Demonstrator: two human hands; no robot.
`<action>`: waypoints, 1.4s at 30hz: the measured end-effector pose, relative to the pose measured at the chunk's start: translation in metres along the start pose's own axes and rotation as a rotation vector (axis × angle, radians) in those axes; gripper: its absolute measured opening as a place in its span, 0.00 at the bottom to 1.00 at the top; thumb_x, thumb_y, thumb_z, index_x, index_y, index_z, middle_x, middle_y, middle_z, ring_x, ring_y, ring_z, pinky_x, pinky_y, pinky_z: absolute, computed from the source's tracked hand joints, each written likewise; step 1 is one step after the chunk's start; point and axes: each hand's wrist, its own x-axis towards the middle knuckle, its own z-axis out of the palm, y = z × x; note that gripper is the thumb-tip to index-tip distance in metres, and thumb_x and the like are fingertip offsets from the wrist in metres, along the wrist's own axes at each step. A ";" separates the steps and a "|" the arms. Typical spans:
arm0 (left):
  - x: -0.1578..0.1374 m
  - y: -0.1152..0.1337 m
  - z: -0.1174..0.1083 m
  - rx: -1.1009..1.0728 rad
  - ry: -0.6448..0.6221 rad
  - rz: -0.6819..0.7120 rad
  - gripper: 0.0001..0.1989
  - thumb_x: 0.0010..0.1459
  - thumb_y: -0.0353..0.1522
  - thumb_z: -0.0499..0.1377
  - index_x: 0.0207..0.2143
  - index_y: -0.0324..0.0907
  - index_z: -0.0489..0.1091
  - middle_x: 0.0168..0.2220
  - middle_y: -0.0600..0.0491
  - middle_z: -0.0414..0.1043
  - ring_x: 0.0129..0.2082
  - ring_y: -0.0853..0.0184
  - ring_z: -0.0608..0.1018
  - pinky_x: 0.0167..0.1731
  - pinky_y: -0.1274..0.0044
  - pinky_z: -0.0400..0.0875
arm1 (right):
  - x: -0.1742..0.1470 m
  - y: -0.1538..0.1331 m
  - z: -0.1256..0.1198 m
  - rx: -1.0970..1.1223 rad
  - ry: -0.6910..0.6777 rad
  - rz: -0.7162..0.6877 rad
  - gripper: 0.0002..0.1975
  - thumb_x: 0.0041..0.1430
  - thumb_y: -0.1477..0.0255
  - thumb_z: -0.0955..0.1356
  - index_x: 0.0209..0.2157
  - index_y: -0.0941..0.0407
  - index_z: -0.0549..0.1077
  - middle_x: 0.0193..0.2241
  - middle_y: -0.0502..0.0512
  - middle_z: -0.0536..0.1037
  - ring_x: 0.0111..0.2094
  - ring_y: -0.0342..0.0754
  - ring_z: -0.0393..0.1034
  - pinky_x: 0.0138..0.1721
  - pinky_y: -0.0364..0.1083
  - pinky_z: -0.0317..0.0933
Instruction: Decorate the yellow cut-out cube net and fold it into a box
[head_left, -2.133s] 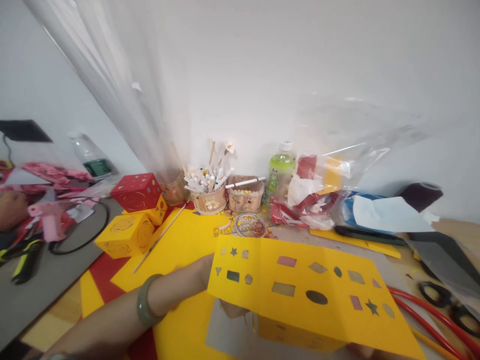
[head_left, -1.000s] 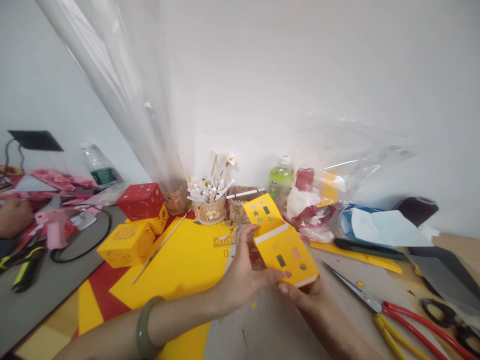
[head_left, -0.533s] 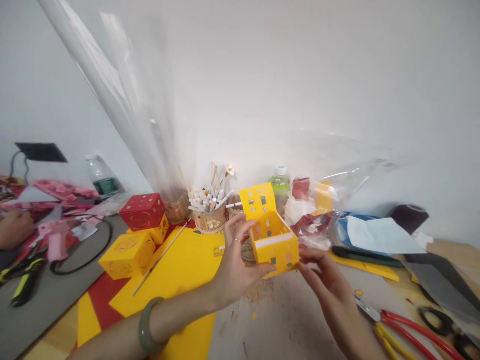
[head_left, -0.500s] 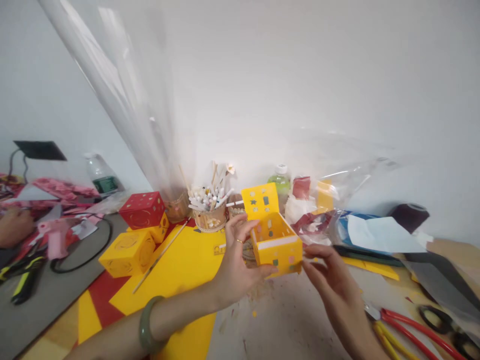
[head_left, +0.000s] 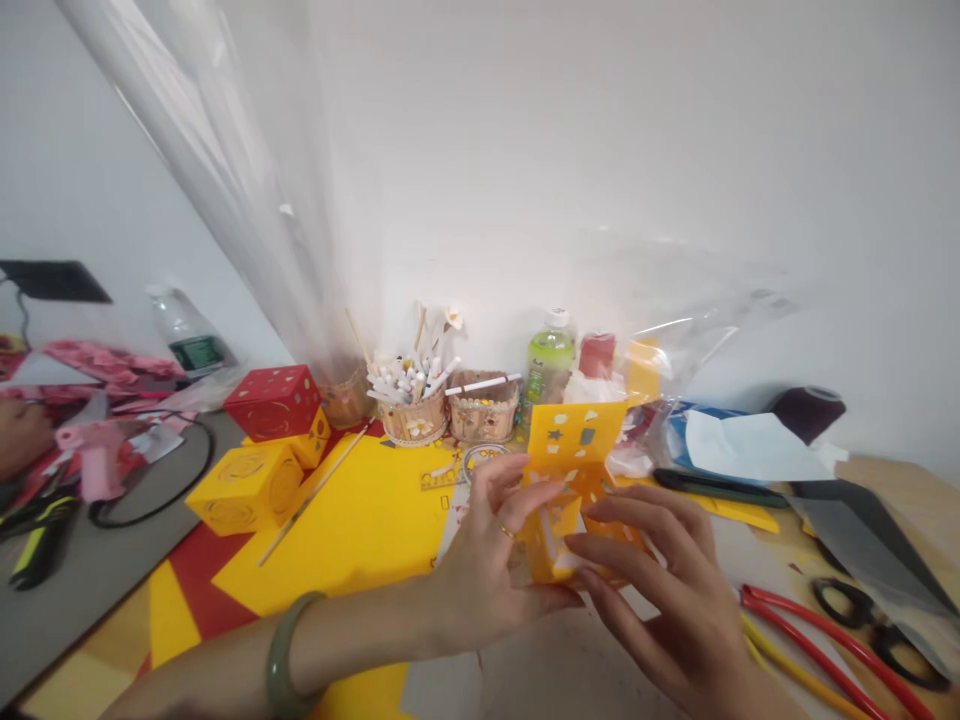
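Observation:
A yellow paper box (head_left: 576,435) with cut-out shapes is held up in front of me, its lid flap raised. My left hand (head_left: 510,540) grips it from the left, thumb below and fingers at the near left edge; it wears a ring, and a green bangle (head_left: 283,650) is on the wrist. From the right, my right hand (head_left: 660,580) has its fingers on the box's near and right sides, its thumb near the bottom edge. A pale strip shows along one wall. The fingers partly hide the lower box.
At left stand a red paper cube (head_left: 273,403), a yellow paper cube (head_left: 244,490) and a pink glue gun (head_left: 94,455). Behind are a pen basket (head_left: 415,418) and a green drink bottle (head_left: 550,358). Red-handled pliers (head_left: 817,640) and black scissors (head_left: 877,620) lie right. Another person's hand (head_left: 22,440) is far left.
The box has come lower and nearer, turned so its lid flap faces me. My right hand has moved left and its fingers now reach over the box's near side.

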 end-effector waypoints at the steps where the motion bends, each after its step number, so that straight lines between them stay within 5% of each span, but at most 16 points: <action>1: 0.000 0.001 0.000 -0.003 0.002 0.005 0.37 0.47 0.39 0.64 0.56 0.59 0.49 0.52 0.50 0.42 0.56 0.56 0.56 0.53 0.62 0.62 | 0.001 0.001 -0.001 0.004 -0.009 -0.002 0.12 0.49 0.80 0.67 0.37 0.55 0.69 0.38 0.58 0.68 0.43 0.55 0.59 0.42 0.53 0.57; 7: 0.002 0.006 -0.004 0.000 0.022 0.037 0.37 0.46 0.39 0.65 0.56 0.58 0.50 0.52 0.50 0.42 0.56 0.56 0.56 0.52 0.64 0.63 | 0.003 0.000 -0.006 0.071 -0.039 0.008 0.11 0.49 0.77 0.69 0.36 0.53 0.71 0.38 0.56 0.70 0.44 0.54 0.59 0.45 0.53 0.57; 11: 0.008 0.010 -0.011 -0.071 0.069 0.038 0.36 0.44 0.39 0.66 0.55 0.57 0.53 0.52 0.50 0.44 0.58 0.54 0.53 0.53 0.62 0.61 | 0.000 0.004 -0.008 0.297 0.078 0.213 0.18 0.54 0.72 0.66 0.48 0.52 0.66 0.48 0.59 0.63 0.50 0.56 0.56 0.50 0.55 0.55; 15: 0.020 0.011 -0.022 -0.415 0.153 -0.229 0.31 0.42 0.38 0.67 0.49 0.52 0.61 0.55 0.50 0.47 0.58 0.54 0.55 0.48 0.68 0.66 | -0.002 0.022 -0.001 0.705 0.261 0.579 0.17 0.60 0.65 0.61 0.51 0.49 0.62 0.51 0.57 0.62 0.53 0.55 0.57 0.53 0.55 0.53; 21: 0.036 0.005 -0.030 -1.021 0.227 -0.679 0.19 0.54 0.38 0.58 0.47 0.42 0.64 0.51 0.46 0.65 0.50 0.56 0.69 0.42 0.70 0.70 | -0.014 0.034 0.015 1.038 -0.018 0.654 0.33 0.49 0.50 0.65 0.55 0.44 0.55 0.54 0.56 0.60 0.52 0.58 0.60 0.47 0.55 0.61; 25: 0.037 -0.004 -0.031 -1.044 0.205 -0.795 0.16 0.55 0.38 0.58 0.45 0.41 0.67 0.50 0.47 0.67 0.52 0.58 0.67 0.37 0.77 0.71 | -0.014 0.025 0.013 0.980 -0.076 0.582 0.38 0.47 0.49 0.66 0.57 0.45 0.52 0.59 0.58 0.54 0.56 0.61 0.55 0.48 0.55 0.61; 28: 0.036 -0.011 -0.030 -1.052 0.157 -0.839 0.16 0.56 0.38 0.57 0.46 0.41 0.67 0.51 0.47 0.66 0.52 0.58 0.67 0.37 0.77 0.72 | -0.013 0.019 0.010 0.751 -0.085 0.541 0.35 0.50 0.62 0.69 0.57 0.45 0.51 0.59 0.59 0.51 0.47 0.54 0.64 0.46 0.52 0.62; 34: 0.033 -0.019 -0.026 -1.084 0.020 -0.948 0.21 0.59 0.40 0.53 0.50 0.38 0.64 0.52 0.42 0.64 0.48 0.56 0.70 0.37 0.72 0.73 | -0.019 0.020 0.012 0.413 -0.122 0.412 0.28 0.50 0.71 0.71 0.51 0.47 0.59 0.47 0.56 0.68 0.48 0.53 0.64 0.45 0.48 0.63; 38: 0.030 -0.018 -0.024 -1.048 -0.096 -0.866 0.26 0.55 0.45 0.55 0.52 0.41 0.61 0.54 0.41 0.61 0.47 0.55 0.71 0.33 0.72 0.73 | -0.015 0.024 0.012 0.440 -0.067 0.431 0.13 0.51 0.70 0.70 0.39 0.50 0.67 0.41 0.53 0.73 0.47 0.50 0.66 0.46 0.47 0.62; 42: 0.030 -0.015 -0.020 -0.880 -0.105 -0.734 0.45 0.41 0.34 0.68 0.59 0.51 0.48 0.58 0.46 0.55 0.48 0.56 0.71 0.38 0.71 0.71 | -0.013 0.022 0.012 0.510 -0.097 0.548 0.03 0.59 0.70 0.64 0.33 0.52 0.69 0.32 0.51 0.74 0.34 0.46 0.70 0.35 0.44 0.65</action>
